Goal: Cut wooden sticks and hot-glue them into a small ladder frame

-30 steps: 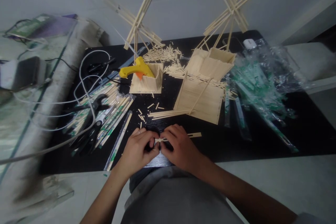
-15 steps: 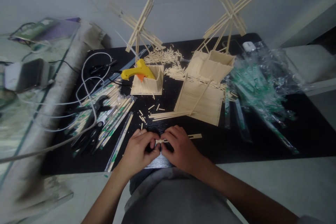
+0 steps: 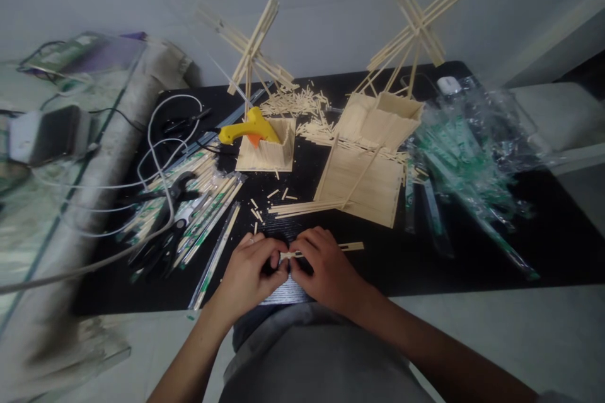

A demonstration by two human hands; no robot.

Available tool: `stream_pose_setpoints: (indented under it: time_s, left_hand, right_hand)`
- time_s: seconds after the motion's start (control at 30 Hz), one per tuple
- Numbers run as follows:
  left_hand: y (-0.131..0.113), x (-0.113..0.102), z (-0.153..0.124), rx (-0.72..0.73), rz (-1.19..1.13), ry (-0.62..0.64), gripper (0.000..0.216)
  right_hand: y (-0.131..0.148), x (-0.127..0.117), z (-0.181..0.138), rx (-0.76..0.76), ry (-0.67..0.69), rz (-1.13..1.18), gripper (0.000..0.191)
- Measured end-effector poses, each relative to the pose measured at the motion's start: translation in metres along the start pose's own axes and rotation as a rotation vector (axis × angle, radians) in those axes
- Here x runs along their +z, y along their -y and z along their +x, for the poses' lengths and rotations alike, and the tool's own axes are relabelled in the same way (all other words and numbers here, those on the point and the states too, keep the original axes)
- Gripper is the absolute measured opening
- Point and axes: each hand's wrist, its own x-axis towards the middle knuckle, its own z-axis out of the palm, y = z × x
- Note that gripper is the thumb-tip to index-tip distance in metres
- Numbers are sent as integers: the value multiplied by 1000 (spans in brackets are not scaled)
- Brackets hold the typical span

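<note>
My left hand and my right hand meet at the table's front edge, both closed on a narrow piece made of wooden sticks. Its right end sticks out past my right hand, and a short stretch shows between my fingertips; my fingers cover the rest. Beyond my hands lie several long loose sticks and scattered short offcuts. A yellow glue gun rests on a small stick-built box with a flat base.
Two stick windmill shapes stand at the back. A larger stick box and a flat stick panel lie right of centre. Wrapped chopsticks, black-handled scissors and a white cable are left; empty wrappers right.
</note>
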Motion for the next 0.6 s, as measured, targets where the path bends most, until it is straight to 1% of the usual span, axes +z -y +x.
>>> stream_pose_setpoints:
  time_s: [0.3, 0.6]
  left_hand:
    - [0, 1, 2, -6, -5, 2, 4]
    - [1, 0, 0, -25, -18, 10, 5]
  right_hand:
    - [1, -2, 1, -15, -6, -6, 12]
    - [-1, 3, -2, -20, 2, -17, 10]
